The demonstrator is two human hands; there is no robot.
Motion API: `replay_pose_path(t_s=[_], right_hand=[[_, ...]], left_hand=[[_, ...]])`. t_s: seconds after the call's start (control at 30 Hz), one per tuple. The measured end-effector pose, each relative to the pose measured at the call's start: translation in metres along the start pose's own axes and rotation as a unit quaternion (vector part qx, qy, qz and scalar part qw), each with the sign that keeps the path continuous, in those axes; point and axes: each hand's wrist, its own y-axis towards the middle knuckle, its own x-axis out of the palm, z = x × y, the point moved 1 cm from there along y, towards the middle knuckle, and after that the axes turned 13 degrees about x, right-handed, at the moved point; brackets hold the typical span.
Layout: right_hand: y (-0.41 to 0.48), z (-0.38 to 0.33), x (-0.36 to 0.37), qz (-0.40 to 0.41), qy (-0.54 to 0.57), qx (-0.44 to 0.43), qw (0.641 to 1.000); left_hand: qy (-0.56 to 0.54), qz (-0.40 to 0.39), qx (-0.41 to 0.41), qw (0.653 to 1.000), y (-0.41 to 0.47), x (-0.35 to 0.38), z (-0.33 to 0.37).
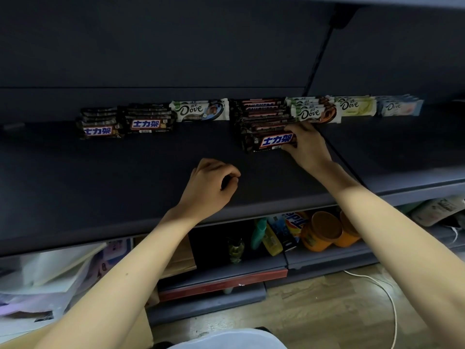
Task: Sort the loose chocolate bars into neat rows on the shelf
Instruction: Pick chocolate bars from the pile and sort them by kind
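Your right hand grips the right end of the front Snickers bar, right of frame centre. Its thumb is at the bar's near edge and its fingers curl over the far side. That bar heads a Snickers row running back across the shelf. Your right arm reaches in from the lower right. Your left hand holds nothing: its fingers are loosely curled over bare shelf at centre frame, and its arm comes up from the lower left.
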Motion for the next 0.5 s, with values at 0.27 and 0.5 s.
replay_pose_path(t_s=[0.27,0.5], right_hand=[[-0.006,0.000,0.003,0.020,-0.039,-0.002,0.999],[-0.021,-0.056,0.017,-0.008,-0.034,-0.061,0.998]], left_hand=[[-0.041,-0.006,-0.006,0.999,-0.002,-0.004,-0.001],[-0.041,0.031,-0.015,0.999,-0.016,-0.031,-0.011]])
